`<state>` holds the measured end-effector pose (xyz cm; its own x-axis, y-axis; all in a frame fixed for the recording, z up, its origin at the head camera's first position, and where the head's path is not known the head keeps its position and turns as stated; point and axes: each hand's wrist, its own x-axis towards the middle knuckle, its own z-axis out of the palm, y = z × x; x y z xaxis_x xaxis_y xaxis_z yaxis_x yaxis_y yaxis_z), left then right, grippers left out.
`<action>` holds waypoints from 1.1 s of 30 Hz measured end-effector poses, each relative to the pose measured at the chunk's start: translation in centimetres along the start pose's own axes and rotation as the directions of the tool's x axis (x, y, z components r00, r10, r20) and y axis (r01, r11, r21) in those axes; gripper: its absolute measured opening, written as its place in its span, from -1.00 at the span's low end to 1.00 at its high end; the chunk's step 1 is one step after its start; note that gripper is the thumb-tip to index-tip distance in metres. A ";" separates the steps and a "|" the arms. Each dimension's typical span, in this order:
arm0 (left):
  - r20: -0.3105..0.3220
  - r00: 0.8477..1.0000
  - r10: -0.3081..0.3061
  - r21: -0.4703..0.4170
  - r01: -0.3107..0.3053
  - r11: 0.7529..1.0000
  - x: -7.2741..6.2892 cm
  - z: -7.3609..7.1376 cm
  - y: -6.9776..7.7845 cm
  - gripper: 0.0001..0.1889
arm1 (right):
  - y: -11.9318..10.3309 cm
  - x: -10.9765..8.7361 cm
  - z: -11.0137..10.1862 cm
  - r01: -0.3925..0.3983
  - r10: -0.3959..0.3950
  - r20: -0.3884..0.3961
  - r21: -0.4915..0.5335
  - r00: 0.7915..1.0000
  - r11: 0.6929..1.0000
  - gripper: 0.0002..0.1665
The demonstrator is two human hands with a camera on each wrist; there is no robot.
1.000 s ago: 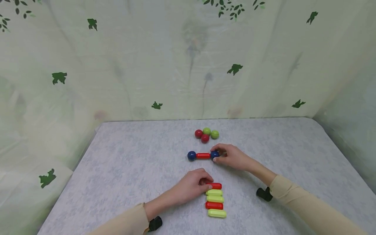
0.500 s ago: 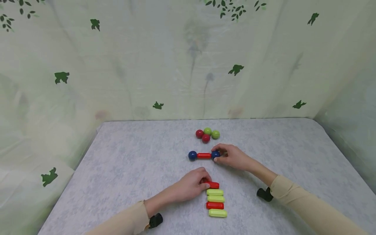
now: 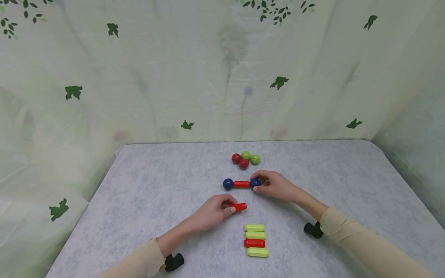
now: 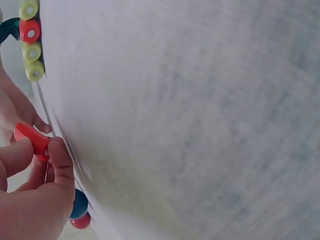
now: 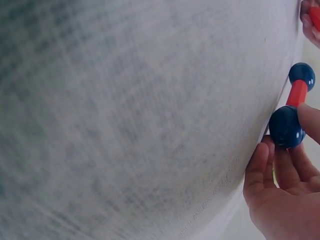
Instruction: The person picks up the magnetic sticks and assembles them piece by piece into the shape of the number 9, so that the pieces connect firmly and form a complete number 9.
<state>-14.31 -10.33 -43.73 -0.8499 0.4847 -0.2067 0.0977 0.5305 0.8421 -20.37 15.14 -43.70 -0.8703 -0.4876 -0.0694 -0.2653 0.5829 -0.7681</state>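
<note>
Both beige-sleeved arms (image 3: 368, 243) angle inward; the bare left hand (image 3: 212, 212) and bare right hand (image 3: 278, 187) each curl in a pinch.

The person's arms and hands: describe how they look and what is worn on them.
The left hand and right hand are bare, with no gloves or rings showing. The beige cloth left sleeve and beige cloth right sleeve look plain. A stubby black cylindrical device sits at each cuff.
</note>
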 end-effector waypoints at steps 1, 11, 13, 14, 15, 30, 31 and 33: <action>-0.010 1.000 -0.008 -0.023 0.007 1.000 0.0 -0.1 -0.1 -0.83 | 0.0 0.0 0.0 -0.004 0.004 -0.001 -0.001 1.000 1.000 -0.60; -0.130 0.974 -0.184 -0.366 0.125 0.922 -0.1 -0.6 -0.8 -0.73 | 0.0 0.0 0.1 -0.028 0.028 0.001 -0.003 1.000 1.000 -0.59; -0.136 0.965 -0.225 -0.426 0.149 0.893 0.0 -0.7 -0.8 -0.70 | 0.1 0.0 0.1 -0.023 0.023 0.002 -0.005 1.000 1.000 -0.59; -0.136 0.961 -0.242 -0.450 0.158 0.879 0.0 -0.8 -0.7 -0.69 | 0.1 0.0 0.1 -0.022 0.022 0.002 -0.005 1.000 1.000 -0.60; -0.135 0.957 -0.259 -0.471 0.168 0.866 0.0 -0.8 -0.7 -0.68 | 0.1 0.0 0.1 -0.022 0.022 0.003 -0.003 1.000 1.000 -0.60; -0.137 0.943 -0.303 -0.582 0.171 0.795 0.1 -0.5 0.0 -0.63 | -0.1 0.0 0.1 -0.034 0.034 0.003 -0.008 0.999 0.999 -0.59; -0.135 0.943 -0.306 -0.583 0.174 0.794 0.1 -0.6 -0.1 -0.62 | -0.1 0.0 0.1 -0.037 0.037 0.003 -0.008 0.999 0.999 -0.59; -0.134 0.942 -0.307 -0.585 0.176 0.792 0.2 -0.6 -0.1 -0.62 | 0.0 0.1 0.0 -0.035 0.035 0.003 -0.008 0.999 0.999 -0.60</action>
<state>-14.79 -10.73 -43.56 -0.9000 0.2006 -0.3871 -0.3746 0.0985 0.9219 -20.39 15.06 -43.70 -0.8777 -0.4690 -0.0981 -0.2381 0.6046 -0.7601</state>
